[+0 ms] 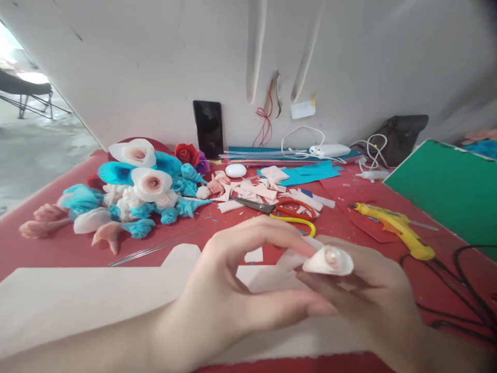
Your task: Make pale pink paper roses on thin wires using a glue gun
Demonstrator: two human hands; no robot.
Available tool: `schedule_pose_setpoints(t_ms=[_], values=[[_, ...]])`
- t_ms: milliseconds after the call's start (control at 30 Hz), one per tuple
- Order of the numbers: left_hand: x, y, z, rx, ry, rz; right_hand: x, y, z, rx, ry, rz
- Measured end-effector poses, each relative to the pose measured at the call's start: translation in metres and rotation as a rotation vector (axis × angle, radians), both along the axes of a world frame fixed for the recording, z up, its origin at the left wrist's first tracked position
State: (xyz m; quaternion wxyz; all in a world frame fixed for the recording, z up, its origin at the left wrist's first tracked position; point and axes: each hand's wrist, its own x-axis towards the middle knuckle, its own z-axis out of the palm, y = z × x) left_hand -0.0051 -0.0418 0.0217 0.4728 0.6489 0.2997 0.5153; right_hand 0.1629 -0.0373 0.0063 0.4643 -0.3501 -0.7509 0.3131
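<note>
at the left of the frame, many flowers are heaped, already shaped. across the lower left, a pale sheet is spread. near the lower centre, the left hand is held with thumb and index apart, the index tip set by a bud. right of centre, the bud is clamped in the right hand; it is narrowly wrapped and, beside the wide blooms, judged unfinished. at the right, the glue gun is laid down.
</note>
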Motion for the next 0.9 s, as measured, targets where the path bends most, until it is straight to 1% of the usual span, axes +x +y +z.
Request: schedule_pose_setpoints(t_ms=[100,200,367,500,600,667,733,900], values=[[-0.001,0.002,0.003,-0.109,-0.042,0.048,0.000,-0.001,0.002,0.046,0.012,0.014],[-0.001,0.006,0.002,-0.207,-0.080,0.095,0.000,-0.001,0.004,0.077,-0.023,-0.024],[-0.001,0.010,-0.003,-0.251,-0.212,0.106,0.000,-0.001,0.005,0.161,-0.096,-0.012],[0.000,0.009,0.000,-0.325,-0.174,0.094,0.000,-0.001,0.004,0.255,-0.142,-0.013],[0.001,0.007,0.002,-0.372,-0.173,0.082,0.000,-0.001,0.003,0.251,-0.155,-0.017],[0.001,0.005,0.004,-0.379,-0.172,0.067,0.001,-0.001,0.003,0.235,-0.164,-0.019],[0.000,0.005,0.005,-0.350,-0.143,0.079,0.001,-0.001,0.004,0.215,-0.172,-0.026],[-0.004,0.004,0.008,-0.218,0.045,0.112,-0.002,0.000,0.007,0.184,-0.200,-0.047]])
